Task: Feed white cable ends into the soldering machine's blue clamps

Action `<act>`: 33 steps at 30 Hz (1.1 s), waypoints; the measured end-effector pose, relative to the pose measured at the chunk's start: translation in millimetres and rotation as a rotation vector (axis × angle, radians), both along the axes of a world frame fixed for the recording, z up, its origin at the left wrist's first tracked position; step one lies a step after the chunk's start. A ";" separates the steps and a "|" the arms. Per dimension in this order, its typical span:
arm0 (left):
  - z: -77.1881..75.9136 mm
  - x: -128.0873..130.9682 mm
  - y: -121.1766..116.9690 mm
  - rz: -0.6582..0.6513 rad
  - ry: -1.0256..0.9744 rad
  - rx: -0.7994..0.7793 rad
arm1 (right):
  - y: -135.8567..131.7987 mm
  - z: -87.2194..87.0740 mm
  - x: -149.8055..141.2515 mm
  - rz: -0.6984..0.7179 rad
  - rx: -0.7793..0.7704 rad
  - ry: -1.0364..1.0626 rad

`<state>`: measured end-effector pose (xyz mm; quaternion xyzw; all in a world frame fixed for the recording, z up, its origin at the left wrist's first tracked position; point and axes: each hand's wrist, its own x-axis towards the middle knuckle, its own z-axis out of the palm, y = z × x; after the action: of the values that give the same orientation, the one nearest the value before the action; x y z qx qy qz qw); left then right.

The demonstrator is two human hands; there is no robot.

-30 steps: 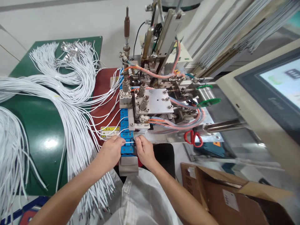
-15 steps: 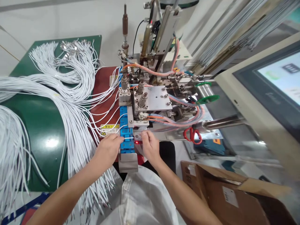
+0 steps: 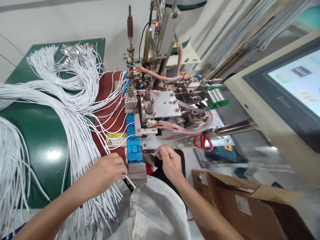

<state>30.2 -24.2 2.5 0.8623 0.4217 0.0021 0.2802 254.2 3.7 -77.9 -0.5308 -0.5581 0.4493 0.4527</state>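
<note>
My left hand (image 3: 108, 170) is closed around a white cable (image 3: 130, 181), whose free end sticks out below the fingers, pointing toward my lap. It is left of the grey metal guard (image 3: 137, 173) at the near end of a row of blue clamp blocks (image 3: 134, 141). My right hand (image 3: 171, 163) is curled, thumb against fingers, to the right of the blocks near a small red light (image 3: 145, 151). Whatever it may hold is hidden. Several white cables run from the large bundle (image 3: 72, 133) into the blocks farther back.
The bundle lies over a green table (image 3: 47, 133). Ahead stands a machine with a metal plate (image 3: 162, 104), hoses and a wire spool (image 3: 215, 97). Red-handled scissors (image 3: 203, 142) lie at its right edge. A screen (image 3: 297, 80) and cardboard box (image 3: 240, 200) are on the right.
My left hand has moved down and toward me, away from the blue blocks, with a cable in its fingers. My right hand has shifted slightly right and nearer to me. The view has shifted slightly.
</note>
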 end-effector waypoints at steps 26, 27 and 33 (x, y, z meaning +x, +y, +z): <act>-23.5 44.7 -3.0 0.567 -0.326 0.197 | -1.7 48.6 -18.8 0.208 0.332 -0.114; -25.2 45.8 -4.0 0.555 -0.328 0.266 | -1.2 49.3 -19.9 0.216 0.320 -0.136; -25.4 52.3 -1.0 0.631 -0.483 0.280 | -8.0 37.9 -32.4 0.015 0.039 0.123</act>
<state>82.5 -25.1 -22.9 0.6955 0.5829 0.3472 0.2367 221.8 -4.3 -40.0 -0.4890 -0.5419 0.4737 0.4928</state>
